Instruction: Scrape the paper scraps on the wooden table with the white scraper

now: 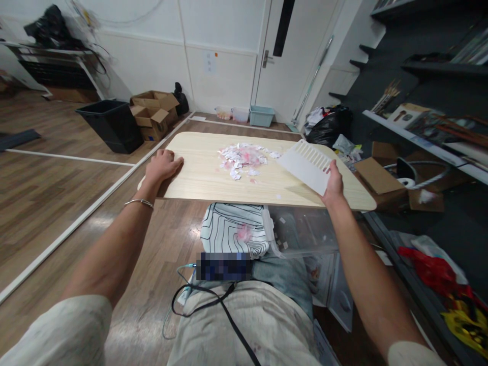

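A small pale wood-topped table [198,180] stands in front of me, with a loose heap of torn white and pinkish paper scraps [244,158] near its middle. My left hand [163,166] grips the table at its left side; the thumb lies on the top and the other fingers are bent, partly hidden. On the right, my right hand [334,183] is closed on the lower right corner of a flat white panel with a row of slots [305,165]. The panel is tilted over the tabletop, right of the scraps.
Under the table's near edge are a white black-lined bag [232,229] and a clear plastic bin [308,229]. A black bin [110,127] and cardboard boxes [154,114] stand back left. Dark shelving [430,96] and an open box [381,175] are to the right.
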A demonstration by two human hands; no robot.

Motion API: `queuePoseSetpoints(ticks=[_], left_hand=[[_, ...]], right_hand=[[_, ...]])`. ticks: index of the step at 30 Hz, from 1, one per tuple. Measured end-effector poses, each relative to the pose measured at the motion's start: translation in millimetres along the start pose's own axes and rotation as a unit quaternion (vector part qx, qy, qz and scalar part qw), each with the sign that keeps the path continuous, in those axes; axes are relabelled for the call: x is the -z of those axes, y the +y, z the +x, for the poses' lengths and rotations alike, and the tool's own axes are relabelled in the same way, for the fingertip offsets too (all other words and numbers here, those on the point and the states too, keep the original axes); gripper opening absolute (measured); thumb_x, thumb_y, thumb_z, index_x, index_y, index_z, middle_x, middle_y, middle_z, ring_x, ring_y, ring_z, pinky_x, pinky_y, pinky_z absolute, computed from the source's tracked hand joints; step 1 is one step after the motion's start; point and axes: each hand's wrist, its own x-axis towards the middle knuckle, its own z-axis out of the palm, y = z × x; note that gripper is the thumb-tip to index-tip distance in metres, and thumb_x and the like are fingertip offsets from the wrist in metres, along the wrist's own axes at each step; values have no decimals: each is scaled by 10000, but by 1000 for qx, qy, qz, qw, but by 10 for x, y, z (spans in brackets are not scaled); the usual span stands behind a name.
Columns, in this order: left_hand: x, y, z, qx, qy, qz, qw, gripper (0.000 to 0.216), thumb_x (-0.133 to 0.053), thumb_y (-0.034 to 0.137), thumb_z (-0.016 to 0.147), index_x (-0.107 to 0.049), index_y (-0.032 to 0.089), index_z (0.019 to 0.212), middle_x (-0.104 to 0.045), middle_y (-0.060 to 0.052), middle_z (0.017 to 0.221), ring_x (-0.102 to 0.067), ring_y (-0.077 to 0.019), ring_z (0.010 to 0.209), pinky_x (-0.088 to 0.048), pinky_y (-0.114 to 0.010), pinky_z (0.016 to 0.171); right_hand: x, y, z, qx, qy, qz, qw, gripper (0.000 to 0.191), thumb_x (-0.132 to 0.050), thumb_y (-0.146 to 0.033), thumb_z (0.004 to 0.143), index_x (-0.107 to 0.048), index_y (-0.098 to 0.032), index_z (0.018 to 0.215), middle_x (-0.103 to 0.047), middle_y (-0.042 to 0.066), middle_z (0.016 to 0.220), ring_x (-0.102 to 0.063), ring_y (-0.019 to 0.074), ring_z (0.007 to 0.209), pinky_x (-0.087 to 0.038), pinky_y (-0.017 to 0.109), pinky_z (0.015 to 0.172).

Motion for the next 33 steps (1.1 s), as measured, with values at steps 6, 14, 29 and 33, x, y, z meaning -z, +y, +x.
queuePoseSetpoints(ticks=[6, 14, 29, 33], left_hand=[[10, -1, 2, -2, -3, -3, 1000, 644, -504, 621, 1074, -759, 213, 1503, -663, -286, 1706, -690, -556, 1518, -588, -663, 1226], [21, 6, -3, -2, -4, -2, 1000, 633, -504, 624, 1076, -762, 235, 1505, -668, -261, 1706, -706, -540, 1498, -587, -651, 1230], [23, 12, -14, -1, -5, 2, 1000, 603, -509, 617, 1098, -768, 216, 1467, -663, -269, 1725, -693, -528, 1530, -577, -624, 1248], [27, 22, -22, -3, -6, 6, 1000, 622, -498, 611, 1104, -765, 207, 1493, -665, -273, 1730, -691, -529, 1534, -577, -633, 1254]], right_hand=[[69, 66, 58, -16, 22, -18, 999, 664, -843, -912, 892, -586, -300, 876, -664, -11, 739, -835, 315, 874, -737, 438, 725], [120, 82, 69, -21, -2, -41, 999, 701, -904, -911, 859, -529, -319, 822, -581, -44, 660, -801, 298, 789, -702, 407, 674], [164, 125, 94, -7, 6, -62, 998, 807, -966, -959, 752, -465, -326, 776, -503, -66, 624, -640, 219, 618, -583, 347, 563], [180, 151, 120, -7, 4, -88, 996, 833, -898, -1017, 805, -439, -323, 760, -497, -61, 629, -615, 202, 605, -560, 335, 559]])
